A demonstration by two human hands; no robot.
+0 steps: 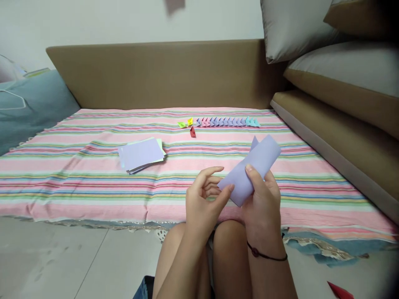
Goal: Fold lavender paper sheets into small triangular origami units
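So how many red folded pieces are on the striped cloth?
1. The red piece lies alone just in front of the row of folded pieces, below its yellow end. Others may hide within the row.

Soft even indoor light, faint shadows, dark vignette at right corners, perhaps slight edge blur

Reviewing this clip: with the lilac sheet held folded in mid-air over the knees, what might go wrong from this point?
The lilac sheet is folded in the air, pinched by the right hand with only the left hand fingertip on its corner, so the edges may slip out of line and crease crooked. The paper stack lies fanned on the striped cloth; a reach might scatter it. The row of folded pieces could also be knocked.
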